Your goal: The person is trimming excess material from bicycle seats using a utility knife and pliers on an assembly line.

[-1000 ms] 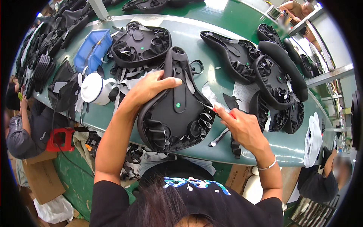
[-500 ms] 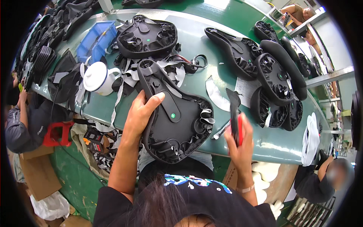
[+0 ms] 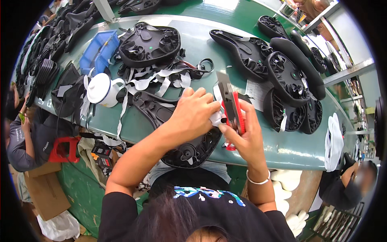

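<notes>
A black saddle-shaped seat point(image 3: 189, 151) lies underside up in front of me at the table's near edge, its wide end toward me. Gathered fabric runs around its inner rim. My left hand point(image 3: 195, 111) reaches across the seat to its right edge, fingers pinched on a whitish fabric strip point(image 3: 217, 116). Just right of it, my right hand point(image 3: 248, 135) grips a red-handled tool point(image 3: 233, 107) with a long grey metal body, held upright and close to the strip. Its exact kind is unclear, and my hands cover much of the seat.
More black seats point(image 3: 286, 76) pile up at the right, and another point(image 3: 150, 43) lies beyond mine. A white lidded mug point(image 3: 100, 90) and a blue bin point(image 3: 98, 50) stand left. White pads point(image 3: 333, 141) lie at the right edge. Co-workers sit on both sides.
My left hand has left the seat's narrow end and moved right, pinching the fabric strip. The right hand has brought the tool up beside it. The seat has shifted slightly.
</notes>
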Demonstrator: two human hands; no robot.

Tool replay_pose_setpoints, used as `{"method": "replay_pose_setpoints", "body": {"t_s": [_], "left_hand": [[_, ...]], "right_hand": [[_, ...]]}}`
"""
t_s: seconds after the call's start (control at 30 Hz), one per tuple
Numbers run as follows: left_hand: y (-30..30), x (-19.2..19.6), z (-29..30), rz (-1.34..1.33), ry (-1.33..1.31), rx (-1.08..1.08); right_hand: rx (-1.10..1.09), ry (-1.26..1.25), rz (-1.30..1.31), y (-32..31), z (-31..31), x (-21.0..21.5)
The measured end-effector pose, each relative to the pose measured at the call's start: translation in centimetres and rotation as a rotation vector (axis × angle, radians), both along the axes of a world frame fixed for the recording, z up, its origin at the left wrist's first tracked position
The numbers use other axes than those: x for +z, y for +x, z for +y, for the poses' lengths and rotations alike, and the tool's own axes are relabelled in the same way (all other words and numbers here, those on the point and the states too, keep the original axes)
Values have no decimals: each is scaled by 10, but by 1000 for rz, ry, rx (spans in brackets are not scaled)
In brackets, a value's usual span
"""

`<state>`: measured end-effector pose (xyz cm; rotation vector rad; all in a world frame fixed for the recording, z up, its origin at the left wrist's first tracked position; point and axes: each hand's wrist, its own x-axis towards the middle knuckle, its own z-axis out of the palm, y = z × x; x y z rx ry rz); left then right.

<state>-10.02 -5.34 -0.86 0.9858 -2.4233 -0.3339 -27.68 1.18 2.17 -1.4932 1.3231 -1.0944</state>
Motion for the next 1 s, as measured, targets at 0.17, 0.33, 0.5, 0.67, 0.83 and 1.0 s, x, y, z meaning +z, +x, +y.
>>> {"method": "replay_pose_setpoints", "body": {"t_s": [0.17,0.33,0.5,0.67,0.83,1.0], "left_hand": [[3,-5,-18,231,317,-116],[2,1,-20,587,655,-59],[27,12,-26,1805,978,-361],[11,31,-25,511,26,-11],[9,-10,-72,206,-337,111],[36,-15,-74,1119,649,459]], "right_hand": [[-25,-204,406,-53,17,-28],[181,-258,877,-37,27,-23],[-4,61,775,-8,67,-12],[46,-163,985,-22,18,-7],[-22,-140,1208,-4,-2,-10],[144,-79,1184,-5,25,7]]}}
